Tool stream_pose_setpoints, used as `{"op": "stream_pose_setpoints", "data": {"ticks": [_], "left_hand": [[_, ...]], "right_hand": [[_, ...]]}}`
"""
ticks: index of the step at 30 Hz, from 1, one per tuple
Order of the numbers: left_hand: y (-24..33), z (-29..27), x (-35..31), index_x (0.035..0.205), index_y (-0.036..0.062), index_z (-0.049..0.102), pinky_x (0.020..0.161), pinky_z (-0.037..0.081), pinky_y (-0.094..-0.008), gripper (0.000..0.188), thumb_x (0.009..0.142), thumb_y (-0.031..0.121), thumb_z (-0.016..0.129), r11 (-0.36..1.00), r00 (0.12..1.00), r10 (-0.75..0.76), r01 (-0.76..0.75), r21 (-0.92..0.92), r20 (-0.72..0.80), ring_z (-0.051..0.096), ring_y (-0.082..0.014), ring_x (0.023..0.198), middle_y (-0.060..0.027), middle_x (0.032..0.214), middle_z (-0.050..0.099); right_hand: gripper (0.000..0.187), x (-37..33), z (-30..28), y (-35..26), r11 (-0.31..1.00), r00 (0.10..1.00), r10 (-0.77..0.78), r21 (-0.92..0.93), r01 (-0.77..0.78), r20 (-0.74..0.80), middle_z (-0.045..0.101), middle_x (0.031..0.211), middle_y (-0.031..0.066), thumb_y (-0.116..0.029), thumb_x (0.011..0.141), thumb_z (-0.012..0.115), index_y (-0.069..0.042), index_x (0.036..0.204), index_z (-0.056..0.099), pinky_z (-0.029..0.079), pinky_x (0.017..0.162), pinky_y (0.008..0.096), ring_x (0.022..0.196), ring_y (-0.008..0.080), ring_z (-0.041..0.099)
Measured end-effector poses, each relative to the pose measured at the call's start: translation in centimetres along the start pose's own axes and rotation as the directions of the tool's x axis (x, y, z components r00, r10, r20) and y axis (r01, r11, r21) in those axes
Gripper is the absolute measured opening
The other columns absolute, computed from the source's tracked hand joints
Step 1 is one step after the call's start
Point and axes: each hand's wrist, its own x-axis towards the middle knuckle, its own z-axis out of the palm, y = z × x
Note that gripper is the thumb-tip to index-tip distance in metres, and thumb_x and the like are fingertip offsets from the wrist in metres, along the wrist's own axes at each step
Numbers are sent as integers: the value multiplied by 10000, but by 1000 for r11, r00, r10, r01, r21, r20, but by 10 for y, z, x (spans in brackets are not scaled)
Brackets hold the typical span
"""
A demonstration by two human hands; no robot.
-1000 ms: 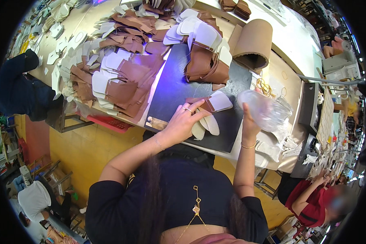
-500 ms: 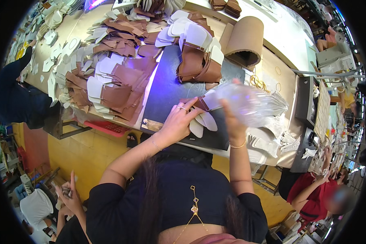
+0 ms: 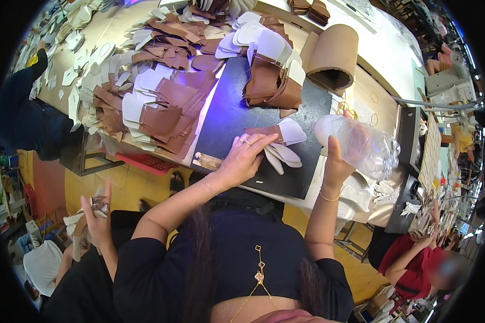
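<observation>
My right hand (image 3: 337, 157) grips a clear plastic bottle (image 3: 373, 152), tilted on its side above the table, its cloudy end toward my left hand. My left hand (image 3: 244, 163) rests on the black mat (image 3: 215, 126). Its outstretched index finger touches a flat brown-and-white piece (image 3: 291, 131). From beneath the same hand fan several white rounded pieces (image 3: 283, 156), seemingly held by the fingers; the thumb is hidden. Just beyond, on the mat's far part, stands a stack of brown pieces (image 3: 267, 86) with white rounded ends.
Left of the mat lie heaps of brown and white pieces (image 3: 161, 110). A brown cardboard tube (image 3: 334, 56) stands behind, near yellow rubber bands (image 3: 346, 109). White pieces (image 3: 355, 196) lie at the right edge. Other people work nearby, one in red (image 3: 409, 269).
My right hand and the bottle have moved right, away from my left hand, and the bottle is less blurred. The white pieces under my left hand point further right.
</observation>
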Motion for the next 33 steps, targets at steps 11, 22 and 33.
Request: {"op": "stream_pose_setpoints", "data": {"ticks": [11,22,33], "left_hand": [[-7,1,-3,1150,149,625,992,359,-417,412,746,119,700,996,998,50,-53,69,45,503,-313,1147,-88,1353,500],[-3,-1,2,1172,151,596,1000,367,-448,460,728,127,710,993,994,26,-38,111,108,479,-360,1181,-107,1357,489],[4,-8,18,1153,114,600,1002,408,-447,438,731,107,718,989,987,-29,5,146,157,502,-403,1182,-182,1455,398]], "right_hand": [[541,-27,20,17,982,959,-54,-161,102,279,610,1239,133,-97,770,803,-14,1245,557,462,957,336,1112,204,582],[444,-7,37,7,922,981,-57,-368,123,185,697,1038,157,-252,770,816,7,1092,655,511,836,376,962,272,671],[452,-2,41,4,906,970,157,-419,-66,187,641,1119,166,-159,794,789,30,1166,614,480,894,354,1030,236,612]]}}
